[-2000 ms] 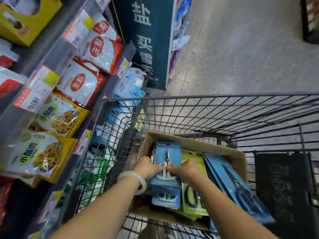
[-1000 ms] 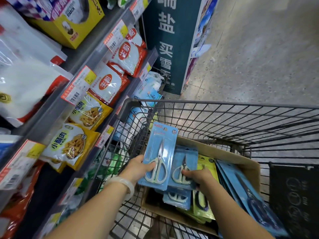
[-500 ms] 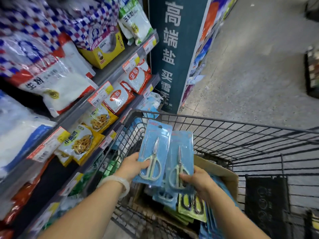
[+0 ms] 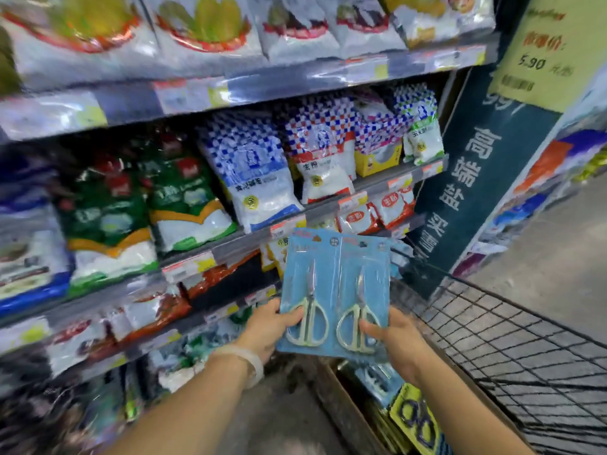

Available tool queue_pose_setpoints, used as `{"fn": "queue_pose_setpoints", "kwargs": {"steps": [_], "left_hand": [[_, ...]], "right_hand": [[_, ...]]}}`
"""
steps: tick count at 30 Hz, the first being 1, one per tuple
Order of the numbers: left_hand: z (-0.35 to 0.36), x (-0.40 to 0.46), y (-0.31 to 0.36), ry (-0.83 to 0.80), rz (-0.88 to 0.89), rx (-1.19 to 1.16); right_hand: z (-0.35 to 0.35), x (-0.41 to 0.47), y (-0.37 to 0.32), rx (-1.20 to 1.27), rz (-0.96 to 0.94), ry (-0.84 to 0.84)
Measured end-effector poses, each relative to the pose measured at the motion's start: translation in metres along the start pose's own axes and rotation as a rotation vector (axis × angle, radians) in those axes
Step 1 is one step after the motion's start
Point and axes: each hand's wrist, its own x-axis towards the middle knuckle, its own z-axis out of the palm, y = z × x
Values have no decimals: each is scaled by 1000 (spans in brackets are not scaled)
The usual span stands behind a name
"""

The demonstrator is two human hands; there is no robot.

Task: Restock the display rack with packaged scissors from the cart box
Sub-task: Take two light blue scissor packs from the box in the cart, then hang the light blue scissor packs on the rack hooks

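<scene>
Two blue packs of white-handled scissors are held up side by side in front of the shelves. My left hand (image 4: 267, 326) grips the left scissors pack (image 4: 307, 284) at its lower edge. My right hand (image 4: 395, 339) grips the right scissors pack (image 4: 363, 290) the same way. Below them the cardboard cart box (image 4: 341, 402) holds more packs, among them a yellow scissors pack (image 4: 414, 418) and a blue one. The display rack for scissors is not in view.
Shelves (image 4: 230, 247) full of flour and starch bags fill the left and upper view, blurred. The black wire cart (image 4: 512, 349) is at lower right. A dark teal end panel (image 4: 473, 192) with white characters stands right of the shelves, grey floor beyond.
Both hands have lifted the two blue packs out of the box and raised them together. The view has swung up and left from the cart to the shelves.
</scene>
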Motion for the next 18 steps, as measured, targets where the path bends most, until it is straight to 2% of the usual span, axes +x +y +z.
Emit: {"fn": "queue_pose_setpoints", "kwargs": {"steps": [4, 10, 18], "left_hand": [[-71, -45, -6, 129, 57, -99], [-182, -128, -31, 346, 162, -279], [-338, -283, -96, 624, 198, -346]], "right_hand": [[67, -13, -6, -86, -74, -146], [187, -41, 5, -157, -84, -359], [369, -144, 47, -302, -123, -627]]}}
